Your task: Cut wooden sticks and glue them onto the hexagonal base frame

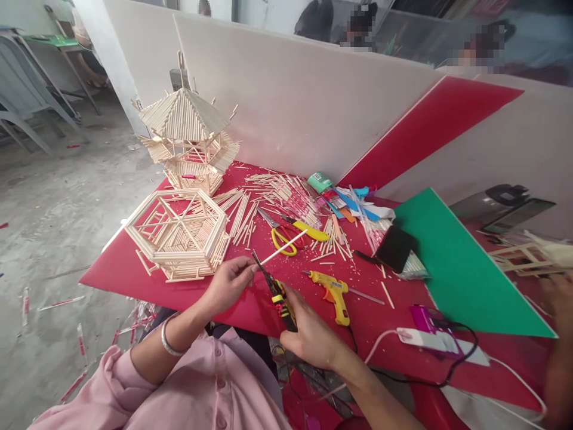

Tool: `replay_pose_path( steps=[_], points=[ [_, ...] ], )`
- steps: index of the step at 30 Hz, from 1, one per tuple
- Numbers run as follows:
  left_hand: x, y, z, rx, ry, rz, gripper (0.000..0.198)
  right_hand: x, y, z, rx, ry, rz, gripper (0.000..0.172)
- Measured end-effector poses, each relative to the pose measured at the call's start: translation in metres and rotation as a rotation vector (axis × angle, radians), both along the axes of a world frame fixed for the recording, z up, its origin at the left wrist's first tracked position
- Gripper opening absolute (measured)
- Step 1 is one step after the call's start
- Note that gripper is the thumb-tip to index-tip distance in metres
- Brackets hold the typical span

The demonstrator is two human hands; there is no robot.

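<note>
In my left hand (230,285) a thin pale wooden stick (286,247) is pinched near its lower end, and it slants up to the right over the table. My right hand (308,331) is wrapped round the black and yellow handles of a pair of pliers (278,297). The pliers' dark jaws reach up to the stick near my left fingertips; whether they bite on it I cannot tell. Left of my hands stands a hexagonal frame (176,239) of glued sticks. A yellow glue gun (331,292) lies to the right, with scissors (283,236) just beyond the stick.
A tiered stick pagoda (185,128) stands behind the frame. Loose sticks (286,194) and a yellow-handled cutter (311,230) cover the red table (134,272). At right are a green board (465,275), a power strip (441,345) with cables, and another person's arm (559,346).
</note>
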State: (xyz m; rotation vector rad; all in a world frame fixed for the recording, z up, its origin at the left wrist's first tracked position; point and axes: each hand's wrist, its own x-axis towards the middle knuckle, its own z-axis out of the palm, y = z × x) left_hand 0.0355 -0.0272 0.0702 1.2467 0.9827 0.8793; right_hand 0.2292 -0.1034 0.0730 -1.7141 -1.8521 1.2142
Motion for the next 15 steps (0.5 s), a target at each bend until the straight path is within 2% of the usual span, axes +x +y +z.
replay_pose_path(
  steps=[7,12,15],
  points=[
    [-0.001,0.002,-0.001,0.078,0.091,-0.052,0.034,-0.001,0.000,-0.002,0.016,0.083,0.026,0.085],
    [-0.001,0.003,-0.007,0.109,0.092,-0.056,0.031,-0.009,0.000,0.001,0.015,0.191,-0.063,0.083],
    [-0.001,0.001,-0.010,0.159,0.108,-0.069,0.030,-0.011,0.000,-0.004,-0.035,0.267,-0.109,0.084]
  ],
)
